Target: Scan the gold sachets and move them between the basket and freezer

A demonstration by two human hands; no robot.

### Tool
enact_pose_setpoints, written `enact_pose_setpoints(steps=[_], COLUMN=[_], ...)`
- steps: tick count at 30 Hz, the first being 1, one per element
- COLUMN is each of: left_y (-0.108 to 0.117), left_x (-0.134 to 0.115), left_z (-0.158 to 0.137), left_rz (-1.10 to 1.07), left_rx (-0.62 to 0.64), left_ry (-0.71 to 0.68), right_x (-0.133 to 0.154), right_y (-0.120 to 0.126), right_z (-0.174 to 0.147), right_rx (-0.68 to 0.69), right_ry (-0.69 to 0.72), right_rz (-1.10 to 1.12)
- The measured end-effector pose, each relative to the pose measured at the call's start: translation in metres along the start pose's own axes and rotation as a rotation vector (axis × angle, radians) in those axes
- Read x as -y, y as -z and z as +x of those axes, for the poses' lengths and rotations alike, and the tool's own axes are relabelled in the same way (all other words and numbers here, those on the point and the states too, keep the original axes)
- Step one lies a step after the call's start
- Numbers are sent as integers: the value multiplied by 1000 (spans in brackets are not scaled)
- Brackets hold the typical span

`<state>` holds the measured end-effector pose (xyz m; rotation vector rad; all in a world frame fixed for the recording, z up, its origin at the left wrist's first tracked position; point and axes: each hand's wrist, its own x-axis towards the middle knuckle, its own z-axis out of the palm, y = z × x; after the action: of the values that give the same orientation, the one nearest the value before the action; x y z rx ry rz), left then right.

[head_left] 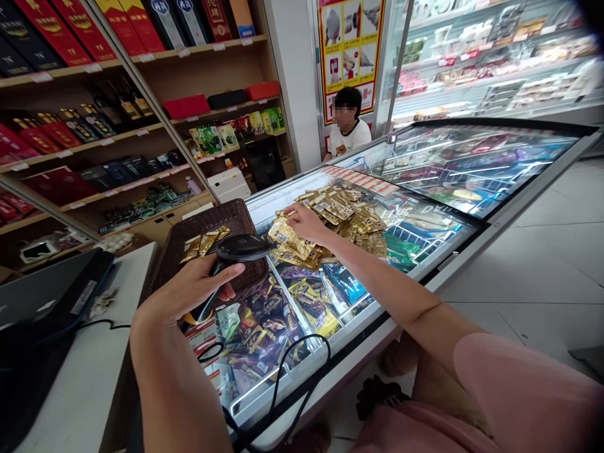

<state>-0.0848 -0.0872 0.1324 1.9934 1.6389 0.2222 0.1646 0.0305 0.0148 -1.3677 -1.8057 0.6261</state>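
My left hand [198,286] is wrapped round the handle of a black barcode scanner [243,247], whose head points right toward a heap of gold foil packets [333,207]. Over the near-left side of that heap, my right hand [306,224] has its fingers closed on the edge of a gold packet [290,236]. The packets lie piled on the glass top of a chest freezer [302,318]. Left of the scanner, a dark brown wicker basket [238,217] holds several more gold packets [204,243], and part of it is hidden behind my left hand.
A black cable [302,340] loops over the freezer's near edge. At the left stands a white counter [113,340] with a dark machine [51,302]. Boxed goods fill the shelves [117,126] behind. A person [349,126] sits beyond the freezer, near a lit display fridge [472,56].
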Motion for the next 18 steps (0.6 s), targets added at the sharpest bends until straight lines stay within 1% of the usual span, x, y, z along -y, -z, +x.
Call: enact_pose_setpoints(steps=[3,5,7,10,12,15,18], left_y=[3,6,9,15,18,24,28], left_x=[3,7,13,24,32,45,59], left_z=[-3,-6,-8,-12,-15,-19,-23], left_rz=[-8,-9,-28,-42,-54,-130,-216], left_rx=[-22,-43,-63,-93,-110,-149,-227], left_ry=[40,48,64,111,157,254,365], right_x=[-4,-4,-3,-1,-1,0,10], right_y=[1,-4,-12,-25,-29,-27,-24], right_z=[0,-1,-5,-13,-19,-22,-14], right_rx=[128,214,266,258,240,244,206], right_ry=[69,114,177,320,387,406,429], right_rz=[-151,-281,-416,-585,-641,-672,-685])
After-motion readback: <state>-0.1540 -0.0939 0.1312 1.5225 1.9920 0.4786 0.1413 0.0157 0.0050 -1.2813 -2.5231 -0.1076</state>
